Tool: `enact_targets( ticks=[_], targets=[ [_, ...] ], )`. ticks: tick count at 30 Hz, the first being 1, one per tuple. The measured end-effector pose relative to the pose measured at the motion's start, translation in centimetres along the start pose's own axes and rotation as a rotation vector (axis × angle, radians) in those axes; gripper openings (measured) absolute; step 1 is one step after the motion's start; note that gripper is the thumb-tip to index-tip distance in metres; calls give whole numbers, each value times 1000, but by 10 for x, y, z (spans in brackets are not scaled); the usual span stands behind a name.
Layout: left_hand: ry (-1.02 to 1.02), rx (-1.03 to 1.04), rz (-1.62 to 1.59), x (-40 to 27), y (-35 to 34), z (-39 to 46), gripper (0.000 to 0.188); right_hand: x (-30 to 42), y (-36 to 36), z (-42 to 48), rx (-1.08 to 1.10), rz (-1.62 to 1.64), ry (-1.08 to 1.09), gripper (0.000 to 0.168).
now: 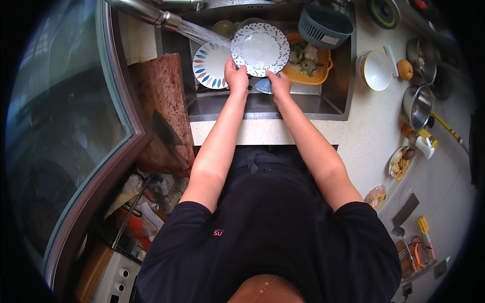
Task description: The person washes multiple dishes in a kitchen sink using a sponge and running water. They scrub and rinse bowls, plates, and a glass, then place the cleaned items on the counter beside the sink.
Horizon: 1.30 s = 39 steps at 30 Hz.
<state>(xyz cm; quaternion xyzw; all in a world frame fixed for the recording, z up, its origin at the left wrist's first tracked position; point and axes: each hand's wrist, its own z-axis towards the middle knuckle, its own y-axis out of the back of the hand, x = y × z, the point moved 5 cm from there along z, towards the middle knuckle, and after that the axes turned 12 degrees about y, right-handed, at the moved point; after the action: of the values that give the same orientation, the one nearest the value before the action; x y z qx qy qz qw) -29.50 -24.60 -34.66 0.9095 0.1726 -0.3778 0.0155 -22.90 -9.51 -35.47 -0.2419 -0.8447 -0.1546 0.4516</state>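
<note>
Over the steel sink, my left hand and my right hand grip the near edge of a white plate with a speckled rim. A blue ribbed object, perhaps a scrubbing cloth or a small dish, shows beside my right hand; whether that hand also holds it, I cannot tell. Water runs from the metal faucet towards the plate's left edge. A second plate with blue and brown leaf marks lies lower in the sink, partly behind my left hand.
An orange basket with vegetable scraps and a grey-blue strainer basket stand at the sink's right. Bowls and a round fruit sit on the right counter. A cleaver rests against a wooden board on the left.
</note>
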Motion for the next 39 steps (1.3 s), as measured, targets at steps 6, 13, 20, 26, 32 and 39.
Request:
enact_targets(
  ticks=[6, 13, 20, 26, 32, 39],
  targets=[
    [-383, -147, 464, -14, 5, -1, 59, -36, -13, 28, -81, 339, -107, 28],
    [-341, 74, 517, -57, -25, -51, 58, -37, -18, 10, 265, 750, -603, 25],
    [-399, 301, 246, -86, -26, -84, 84, -10, -52, -44, 470, 865, -614, 23],
    [-380, 323, 174, -121, 6, -87, 70, 51, -60, -58, 631, 631, -401, 25],
    [54, 352, -329, -98, 47, -64, 66, 159, -2, -39, 463, -637, 269, 37],
    [112, 360, -342, -101, 39, -72, 59, 185, -78, -43, 535, -625, 1052, 38]
  ],
)
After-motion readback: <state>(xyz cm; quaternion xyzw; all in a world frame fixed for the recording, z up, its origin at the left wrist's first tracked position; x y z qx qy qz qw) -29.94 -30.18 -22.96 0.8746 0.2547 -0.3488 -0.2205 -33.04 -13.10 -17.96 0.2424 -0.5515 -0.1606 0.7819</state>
